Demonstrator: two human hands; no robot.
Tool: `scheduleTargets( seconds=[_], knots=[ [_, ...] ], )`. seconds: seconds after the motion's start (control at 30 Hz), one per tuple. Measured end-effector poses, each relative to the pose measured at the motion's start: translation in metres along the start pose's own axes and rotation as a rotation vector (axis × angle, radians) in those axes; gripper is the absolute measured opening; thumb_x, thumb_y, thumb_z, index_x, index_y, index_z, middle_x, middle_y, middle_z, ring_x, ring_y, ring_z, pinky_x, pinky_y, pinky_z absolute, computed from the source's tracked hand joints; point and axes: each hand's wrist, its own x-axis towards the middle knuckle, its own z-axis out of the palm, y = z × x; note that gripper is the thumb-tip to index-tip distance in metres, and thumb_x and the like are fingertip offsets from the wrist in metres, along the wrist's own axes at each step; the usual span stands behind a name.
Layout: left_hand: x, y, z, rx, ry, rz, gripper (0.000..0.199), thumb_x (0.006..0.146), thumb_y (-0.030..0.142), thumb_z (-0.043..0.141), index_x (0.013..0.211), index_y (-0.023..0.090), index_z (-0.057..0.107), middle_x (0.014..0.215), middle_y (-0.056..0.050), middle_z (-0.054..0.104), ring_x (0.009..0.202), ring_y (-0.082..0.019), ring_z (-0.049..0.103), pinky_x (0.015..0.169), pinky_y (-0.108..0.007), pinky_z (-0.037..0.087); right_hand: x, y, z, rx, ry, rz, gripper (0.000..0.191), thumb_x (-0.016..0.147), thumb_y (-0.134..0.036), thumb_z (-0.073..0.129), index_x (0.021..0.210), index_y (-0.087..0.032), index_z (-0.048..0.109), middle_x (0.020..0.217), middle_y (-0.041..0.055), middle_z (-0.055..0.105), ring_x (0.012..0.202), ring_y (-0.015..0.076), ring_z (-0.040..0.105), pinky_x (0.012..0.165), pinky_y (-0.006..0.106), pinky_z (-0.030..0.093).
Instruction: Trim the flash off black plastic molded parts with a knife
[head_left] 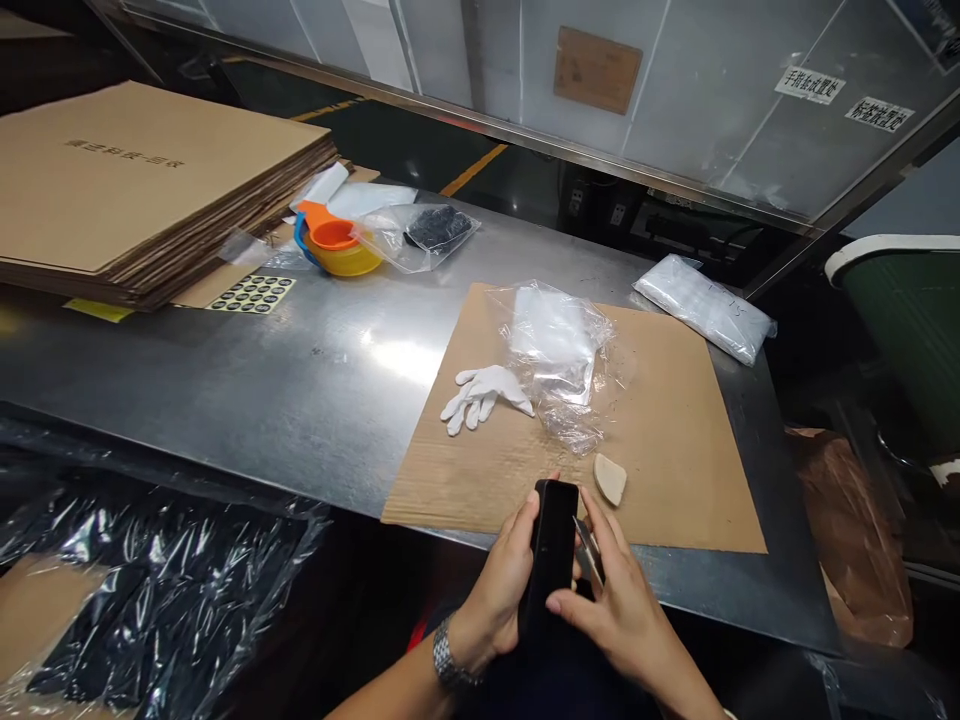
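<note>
My left hand (496,582) is closed around the side of a black phone-shaped piece (553,540), held upright at the table's front edge. In my right hand (626,605), a slim metal blade-like tool (591,556) lies between the fingers, close against the piece's right side; its exact kind I cannot make out. The right thumb reaches to the lower part of the black piece. Just beyond my hands, a beige wedge-shaped block (610,480) rests on a cardboard sheet (675,450). A white glove (486,395) and a crumpled clear plastic bag (559,345) lie farther up that sheet.
Flattened cartons (165,180) are stacked at the left of the metal table (322,390). Near them are a sticker sheet (251,294), an orange and yellow tape dispenser (337,245) and a bag with a black item (439,228). A plastic-wrapped pack (705,305) sits far right.
</note>
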Motion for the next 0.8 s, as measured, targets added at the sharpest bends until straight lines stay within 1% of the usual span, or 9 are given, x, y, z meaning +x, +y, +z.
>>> scheduleTargets(
  seconds=[0.1, 0.17, 0.23, 0.27, 0.37, 0.47, 0.6, 0.73, 0.8],
  knots=[
    [0.002, 0.001, -0.002, -0.033, -0.049, -0.1, 0.055, 0.089, 0.049, 0.041, 0.139, 0.028, 0.032, 0.066, -0.002, 0.063, 0.047, -0.012, 0.056, 0.047, -0.022, 0.046, -0.009, 0.006, -0.003, 0.272, -0.098, 0.026, 0.1, 0.067, -0.031, 0.076, 0.146, -0.031, 0.014, 0.142, 0.008, 0.035, 0.125, 0.0221, 0.042, 0.099, 0.035, 0.039],
    [0.002, 0.003, -0.002, -0.015, -0.048, -0.099, 0.056, 0.089, 0.05, 0.04, 0.139, 0.028, 0.031, 0.068, -0.002, 0.063, 0.05, -0.012, 0.057, 0.048, -0.022, 0.045, -0.011, 0.01, -0.01, 0.348, -0.076, 0.074, 0.094, 0.067, -0.038, 0.076, 0.144, -0.03, 0.023, 0.126, 0.0071, 0.049, 0.095, 0.0162, 0.059, 0.082, 0.028, 0.048],
    [0.001, 0.006, -0.002, 0.11, -0.048, -0.024, 0.054, 0.087, 0.048, 0.044, 0.136, 0.026, 0.038, 0.074, -0.003, 0.064, 0.055, -0.013, 0.059, 0.051, -0.022, 0.045, -0.01, 0.012, -0.021, 0.315, 0.026, 0.106, 0.077, 0.074, -0.046, 0.069, 0.139, -0.028, 0.034, 0.098, 0.0019, 0.056, 0.062, 0.0074, 0.054, 0.061, 0.021, 0.047],
    [-0.001, 0.008, -0.002, 0.214, -0.072, 0.027, 0.053, 0.086, 0.046, 0.049, 0.133, 0.024, 0.043, 0.078, -0.004, 0.066, 0.058, -0.013, 0.06, 0.054, -0.023, 0.046, -0.008, 0.011, -0.026, 0.288, 0.074, 0.096, 0.068, 0.078, -0.049, 0.063, 0.137, -0.027, 0.038, 0.088, -0.0003, 0.055, 0.055, 0.006, 0.049, 0.057, 0.02, 0.045],
    [-0.007, 0.013, -0.001, 0.552, -0.238, 0.173, 0.049, 0.078, 0.035, 0.064, 0.124, 0.019, 0.057, 0.105, -0.009, 0.067, 0.087, -0.02, 0.063, 0.081, -0.029, 0.047, -0.001, 0.0, -0.042, 0.182, 0.107, -0.024, 0.065, 0.081, -0.056, 0.054, 0.136, -0.022, 0.041, 0.077, -0.0005, 0.053, 0.063, 0.0113, 0.051, 0.061, 0.024, 0.045],
    [-0.015, 0.018, -0.001, 0.77, -0.329, 0.322, 0.048, 0.075, 0.025, 0.067, 0.122, 0.022, 0.058, 0.124, -0.008, 0.06, 0.115, -0.025, 0.052, 0.102, -0.034, 0.034, 0.006, -0.014, -0.05, 0.012, -0.005, -0.111, 0.06, 0.077, -0.053, 0.062, 0.125, -0.02, 0.052, 0.083, 0.0027, 0.058, 0.079, 0.017, 0.055, 0.072, 0.027, 0.045],
    [-0.021, 0.032, -0.009, 0.892, -0.381, 0.36, 0.052, 0.075, 0.02, 0.065, 0.125, 0.025, 0.054, 0.123, -0.009, 0.06, 0.116, -0.027, 0.052, 0.102, -0.041, 0.034, 0.011, -0.016, -0.047, 0.036, -0.042, -0.028, 0.04, 0.077, -0.046, 0.064, 0.104, -0.016, 0.059, 0.069, -0.0009, 0.057, 0.062, 0.0121, 0.052, 0.058, 0.023, 0.042],
    [-0.018, 0.047, -0.023, 0.752, -0.501, 0.281, 0.057, 0.074, 0.02, 0.067, 0.129, 0.023, 0.05, 0.13, -0.011, 0.055, 0.119, -0.028, 0.05, 0.101, -0.043, 0.035, 0.012, -0.004, -0.037, 0.273, 0.155, 0.076, 0.048, 0.074, -0.052, 0.064, 0.1, -0.013, 0.055, 0.051, -0.0039, 0.054, 0.039, 0.0064, 0.04, 0.039, 0.018, 0.03],
    [-0.014, 0.048, -0.026, 0.602, -0.427, 0.314, 0.048, 0.074, 0.024, 0.069, 0.119, 0.021, 0.056, 0.127, -0.012, 0.057, 0.115, -0.028, 0.053, 0.096, -0.039, 0.04, 0.012, 0.0, -0.028, 0.329, 0.257, 0.078, 0.05, 0.077, -0.058, 0.057, 0.1, -0.014, 0.052, 0.049, -0.0032, 0.055, 0.034, 0.0048, 0.034, 0.034, 0.017, 0.024]
  ],
)
